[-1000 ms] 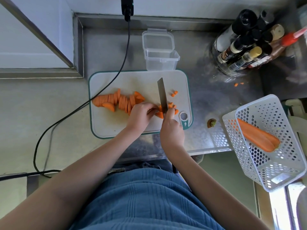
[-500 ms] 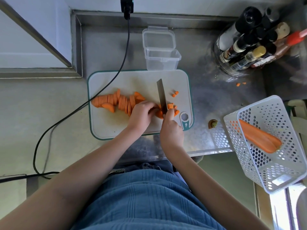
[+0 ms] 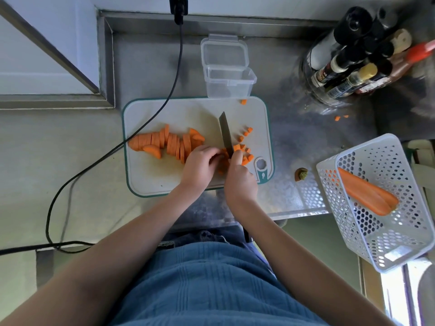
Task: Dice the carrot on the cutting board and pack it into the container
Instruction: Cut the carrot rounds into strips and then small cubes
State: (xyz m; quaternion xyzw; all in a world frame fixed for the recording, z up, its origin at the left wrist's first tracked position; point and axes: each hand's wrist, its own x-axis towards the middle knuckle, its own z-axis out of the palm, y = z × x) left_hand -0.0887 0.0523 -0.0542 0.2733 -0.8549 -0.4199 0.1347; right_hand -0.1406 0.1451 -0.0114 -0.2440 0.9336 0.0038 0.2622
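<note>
Head view: white board [image 3: 164,180] w/ teal rim lies on steel worktop [image 3: 294,147]. L hand [image 3: 200,164] sits curled over carrot strips [image 3: 222,164] at board's near-right part, fingertips pressing them down. R hand [image 3: 240,182] clamped round knife [image 3: 226,135] handle, index finger along blade's back; blade points away from person, edge down on the strips just right of L fingers. Row of sliced carrot rounds [image 3: 164,143] lies across board's middle-left, touching L hand's far side. Diced bits [image 3: 244,149] scattered right of blade; one bit [image 3: 243,101] at board's far edge, two more [image 3: 340,117] on worktop. Clear container [image 3: 229,83], lid flipped open behind it, stands at board's far edge, nothing seen inside. Carrot top [image 3: 301,174] lies on worktop right of board. White perforated basket [image 3: 381,243] at right, tilted, holds a halved carrot [image 3: 367,192]. Bottles [image 3: 357,52] cluster far right. Black cable [image 3: 146,128] crosses board's left corner.
</note>
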